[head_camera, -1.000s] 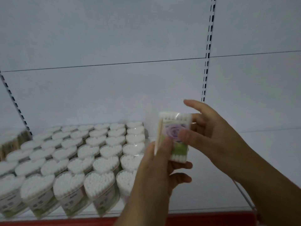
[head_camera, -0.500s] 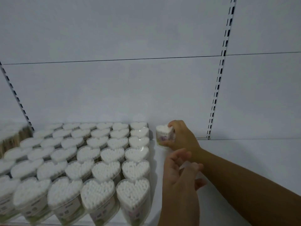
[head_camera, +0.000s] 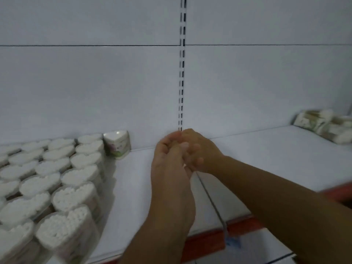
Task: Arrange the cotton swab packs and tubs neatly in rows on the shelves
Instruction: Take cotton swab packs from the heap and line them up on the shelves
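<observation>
Rows of heart-shaped tubs [head_camera: 57, 178] standing at left on the white shelf [head_camera: 266, 159]. One flower-labelled tub [head_camera: 118, 143] upright against the back panel [head_camera: 95, 82], just beside the rearmost row. Mid-shelf, left grip [head_camera: 171, 164] and right grip [head_camera: 199, 151] touching, fingers curled, contents unclear. Blurred packs [head_camera: 327, 126] lying far right.

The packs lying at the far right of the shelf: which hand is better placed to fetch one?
Probably the right hand. Its arm lies on the right, the side where the packs are; the left hand would have to cross over it.
</observation>
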`<state>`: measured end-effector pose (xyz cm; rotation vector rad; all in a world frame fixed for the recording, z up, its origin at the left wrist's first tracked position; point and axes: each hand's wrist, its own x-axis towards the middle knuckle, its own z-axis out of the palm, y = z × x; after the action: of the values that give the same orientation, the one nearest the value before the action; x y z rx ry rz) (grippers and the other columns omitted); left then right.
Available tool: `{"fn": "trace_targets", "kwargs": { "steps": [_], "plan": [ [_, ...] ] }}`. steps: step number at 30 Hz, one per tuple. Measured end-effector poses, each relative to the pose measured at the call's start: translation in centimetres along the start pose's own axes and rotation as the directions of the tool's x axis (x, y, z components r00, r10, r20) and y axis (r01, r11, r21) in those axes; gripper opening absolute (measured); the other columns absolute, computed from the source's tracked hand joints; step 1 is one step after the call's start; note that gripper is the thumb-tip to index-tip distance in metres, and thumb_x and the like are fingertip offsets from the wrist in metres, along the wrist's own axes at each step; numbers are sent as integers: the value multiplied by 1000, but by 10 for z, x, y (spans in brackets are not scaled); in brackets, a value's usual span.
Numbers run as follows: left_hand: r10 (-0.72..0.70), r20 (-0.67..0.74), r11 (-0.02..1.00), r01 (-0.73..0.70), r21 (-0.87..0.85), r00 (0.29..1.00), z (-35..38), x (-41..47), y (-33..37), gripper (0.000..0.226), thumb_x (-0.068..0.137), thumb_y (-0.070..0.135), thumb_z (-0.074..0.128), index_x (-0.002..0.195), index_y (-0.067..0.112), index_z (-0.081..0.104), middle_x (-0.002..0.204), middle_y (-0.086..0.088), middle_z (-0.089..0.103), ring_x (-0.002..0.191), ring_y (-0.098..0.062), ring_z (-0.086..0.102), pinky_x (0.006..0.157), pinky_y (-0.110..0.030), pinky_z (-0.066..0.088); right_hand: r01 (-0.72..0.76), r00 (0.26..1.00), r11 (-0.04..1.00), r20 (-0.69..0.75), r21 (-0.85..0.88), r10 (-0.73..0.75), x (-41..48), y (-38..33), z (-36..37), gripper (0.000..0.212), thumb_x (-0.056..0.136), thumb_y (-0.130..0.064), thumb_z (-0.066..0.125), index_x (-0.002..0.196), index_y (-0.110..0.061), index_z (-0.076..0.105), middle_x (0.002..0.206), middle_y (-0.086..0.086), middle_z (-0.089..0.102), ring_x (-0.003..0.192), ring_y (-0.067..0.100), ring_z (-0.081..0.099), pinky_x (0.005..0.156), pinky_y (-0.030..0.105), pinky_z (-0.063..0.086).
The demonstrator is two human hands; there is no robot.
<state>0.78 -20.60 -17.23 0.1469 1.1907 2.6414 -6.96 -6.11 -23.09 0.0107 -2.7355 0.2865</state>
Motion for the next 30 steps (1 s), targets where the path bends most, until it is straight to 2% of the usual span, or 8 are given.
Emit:
{"fn": "trace_targets", "kwargs": {
  "steps": [3,7,12,16,19,24,27,30],
  "plan": [
    [-6,103,998,-1,68,995,53,-17,-38,20,92,0,50,94,15,63,97,-8,69,86,-22,67,69,-33,54,-121,992,988,15,-99,124,-56,71,-44,50,89,-37,58,131,-15,43,125,8,46,105,29,51,80,41,48],
    [-45,274,951,-43,307,961,129,-38,-115,16,93,6,55,93,18,64,101,-4,68,89,-20,67,71,-31,55,-169,984,958,18,-230,178,-145,160,-113,44,91,-30,56,130,-14,45,125,10,47,106,30,51,80,41,47],
    [-284,524,705,-195,682,803,210,-55,-203,10,94,12,55,96,14,65,94,-4,69,84,-17,67,74,-29,52,-257,966,911,-49,-321,255,-251,251,-176,56,92,-34,54,143,-22,36,144,5,38,128,23,40,100,36,40],
    [-389,621,533,-384,754,680,253,-59,-250,13,91,11,58,89,20,67,85,0,72,75,-12,67,70,-26,51,-309,951,916,-102,-257,292,-301,298,-207,51,91,-32,53,141,-26,41,142,-4,41,129,16,38,105,33,36],
    [-388,668,403,-535,742,635,278,-45,-281,13,89,16,63,88,29,63,90,5,68,81,-10,64,71,-22,48,-382,920,903,-173,-197,352,-325,337,-228,46,88,-22,53,134,-25,49,136,-7,48,123,13,43,103,28,36],
    [-303,758,289,-702,650,577,310,-10,-329,35,85,29,70,113,33,49,120,11,52,107,-6,50,87,-21,41,-590,740,786,-268,184,617,-340,409,-248,41,87,-21,63,126,-25,52,122,-7,50,113,11,49,92,29,44],
    [-386,740,259,-705,660,551,327,7,-356,62,80,40,73,133,29,42,128,11,44,114,-6,43,91,-22,37,-617,675,683,-183,391,715,-333,447,-249,57,83,-27,72,133,-25,45,117,-9,48,111,11,47,85,23,40],
    [-473,711,222,-710,668,521,334,17,-376,70,80,40,74,138,28,36,124,13,43,107,-5,45,86,-18,40,-642,694,660,-71,391,717,-326,483,-243,83,79,-29,77,147,-29,29,135,-6,43,114,13,49,90,26,43]
  ]
}}
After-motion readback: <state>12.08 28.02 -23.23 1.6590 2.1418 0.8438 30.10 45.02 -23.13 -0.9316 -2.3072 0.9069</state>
